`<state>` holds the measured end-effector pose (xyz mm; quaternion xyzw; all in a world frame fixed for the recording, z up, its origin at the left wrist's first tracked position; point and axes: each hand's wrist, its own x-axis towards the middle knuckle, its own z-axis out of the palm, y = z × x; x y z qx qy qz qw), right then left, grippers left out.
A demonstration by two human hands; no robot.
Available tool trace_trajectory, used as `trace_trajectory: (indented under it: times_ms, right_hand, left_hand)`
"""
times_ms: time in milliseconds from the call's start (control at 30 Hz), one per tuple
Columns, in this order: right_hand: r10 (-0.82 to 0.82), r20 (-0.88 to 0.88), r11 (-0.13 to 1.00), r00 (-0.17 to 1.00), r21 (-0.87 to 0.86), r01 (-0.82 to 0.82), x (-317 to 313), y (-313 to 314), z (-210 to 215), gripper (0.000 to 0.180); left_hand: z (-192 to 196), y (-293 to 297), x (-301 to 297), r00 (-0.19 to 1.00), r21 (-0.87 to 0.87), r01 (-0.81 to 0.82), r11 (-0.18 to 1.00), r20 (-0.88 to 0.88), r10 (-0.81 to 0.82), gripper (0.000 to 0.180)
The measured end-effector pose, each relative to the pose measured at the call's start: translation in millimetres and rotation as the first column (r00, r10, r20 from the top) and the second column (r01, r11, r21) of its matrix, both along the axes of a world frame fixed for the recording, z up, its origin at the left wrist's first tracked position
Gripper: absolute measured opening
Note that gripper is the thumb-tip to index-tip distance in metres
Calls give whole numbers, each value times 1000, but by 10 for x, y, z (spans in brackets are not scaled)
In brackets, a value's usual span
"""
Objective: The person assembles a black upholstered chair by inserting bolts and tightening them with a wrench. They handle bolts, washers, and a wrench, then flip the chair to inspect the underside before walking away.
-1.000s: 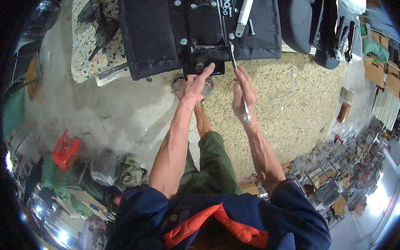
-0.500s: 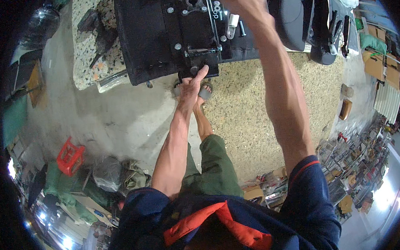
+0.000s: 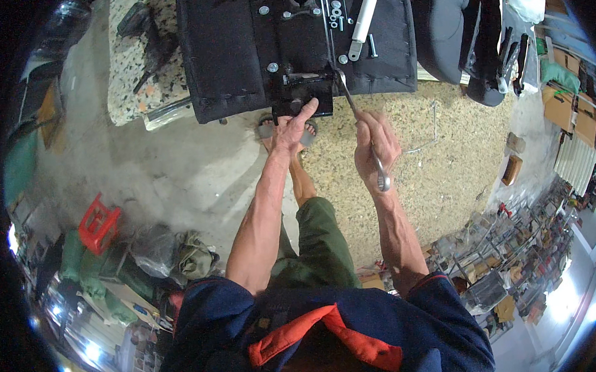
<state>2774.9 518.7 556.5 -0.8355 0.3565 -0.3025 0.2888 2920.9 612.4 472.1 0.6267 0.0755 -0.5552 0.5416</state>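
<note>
A cluttered workshop with a grey concrete floor; at the upper left, a speckled stone counter. The person's right hand is closed around a silver wrench, whose far head meets the right edge of a black metal bracket. The left hand grips the bracket's near end, thumb on top, fingers mostly hidden. The bracket lies on a black padded panel, its near end jutting past the panel's edge. Farther out on the panel are loose nuts and bolts and a white strut.

For good work, the wrench head should sit fully and squarely on the fastener, pulled smoothly while the left hand steadies the bracket; a half-seated head could slip.

Half a second ago, the right arm stretched across the panel; now it is drawn back, wrench at the bracket.
</note>
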Motion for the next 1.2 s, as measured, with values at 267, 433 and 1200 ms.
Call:
trace_trajectory:
  times_ms: [267,433,1200]
  right_hand:
    - [29,37,999,999,31,-31,-160,62,-146,22]
    - [78,31,991,996,-116,-74,-92,127,-383,23]
    - [26,-264,991,964,134,10,644,-1149,662,43]
  left_hand:
    - [-13,-25,-29,996,-81,-68,994,57,73,37]
    - [-20,-30,-12,997,-18,-39,999,60,40,38]
    - [142,-120,-75,981,-135,-174,975,60,184,49]
